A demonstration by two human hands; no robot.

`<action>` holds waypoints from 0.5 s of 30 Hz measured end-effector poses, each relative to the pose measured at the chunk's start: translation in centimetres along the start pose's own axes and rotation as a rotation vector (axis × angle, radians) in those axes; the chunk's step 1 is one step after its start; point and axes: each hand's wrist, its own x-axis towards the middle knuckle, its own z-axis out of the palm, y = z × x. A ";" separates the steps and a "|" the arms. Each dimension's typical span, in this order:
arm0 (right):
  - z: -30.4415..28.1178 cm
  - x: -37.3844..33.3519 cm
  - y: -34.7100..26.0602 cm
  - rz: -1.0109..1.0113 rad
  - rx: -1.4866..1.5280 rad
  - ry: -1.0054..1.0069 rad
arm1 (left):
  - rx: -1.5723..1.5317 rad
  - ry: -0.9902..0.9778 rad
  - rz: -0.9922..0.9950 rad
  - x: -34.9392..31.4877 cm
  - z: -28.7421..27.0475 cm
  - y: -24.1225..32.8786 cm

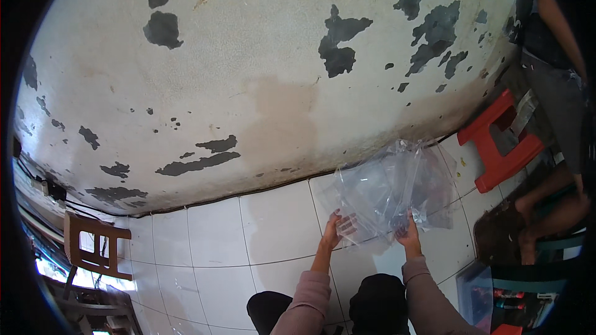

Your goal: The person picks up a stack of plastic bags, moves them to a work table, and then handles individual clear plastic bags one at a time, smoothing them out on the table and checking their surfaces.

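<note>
A loose bundle of clear plastic bags or sheeting [371, 187] spreads out in front of me, beside the base of the wall. My right hand [407, 233] is closed on its near edge, where the film is bunched and creased. At the left edge is my left hand [336, 228], thumb up, its fingers apart and showing through the film. It touches the plastic without a visible firm grip. How many layers there are I cannot tell.
A stained wall [273, 56] with peeling paint rises ahead over white floor tiles [214, 236]. To the right are a red plastic stool [487, 142], another person's bare legs [552, 201] and a clear bin [475, 294]. A brown stool [93, 245] stands at left, by cables [59, 191].
</note>
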 end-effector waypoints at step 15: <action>-0.3 3.0 1.4 -0.166 0.026 -0.014 | -0.157 -0.047 -0.011 -3.4 1.7 -1.4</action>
